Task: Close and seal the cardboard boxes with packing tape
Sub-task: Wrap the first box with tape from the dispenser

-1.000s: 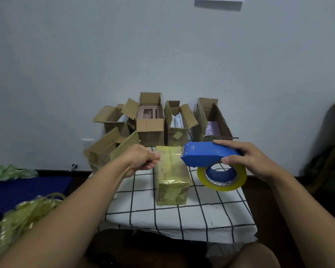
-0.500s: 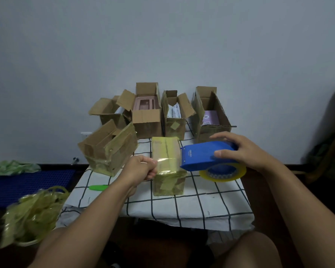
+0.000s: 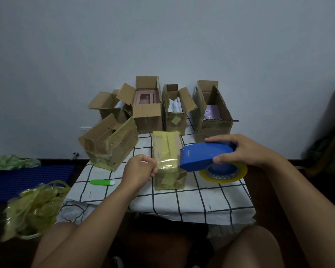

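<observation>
Cloth in a white and black check covers the surface (image 3: 211, 200) I am looking down on, and the cardboard boxes stand on it. Four open boxes (image 3: 149, 117) line the far edge against the wall, flaps up, and a fifth, tape-patched box (image 3: 108, 144) sits tilted at the left. In the middle, nearer me, stands the closed box (image 3: 167, 151), long side running away from me, its top and front face wrapped in yellowish tape.

Both forearms reach in from the bottom corners and meet over that closed box. My right hand (image 3: 246, 149) grips the blue tape dispenser (image 3: 205, 156) from above, fingers curled over its back and thumb pressed on the near side, wrist level; the dispenser's mouth points left, just above the near right corner of the box. The roll of tape (image 3: 223, 174) hangs under the dispenser, to the right of the box.

My left hand (image 3: 139, 169) is closed into a loose fist at the box's near left corner, thumb and fingers pinching the free end of the tape strip (image 3: 167, 164), which stretches across the box's near top edge to the dispenser.

A green marker (image 3: 102, 182) lies on the cloth left of my left hand. A heap of crumpled used tape (image 3: 33, 207) sits off the surface at lower left.
</observation>
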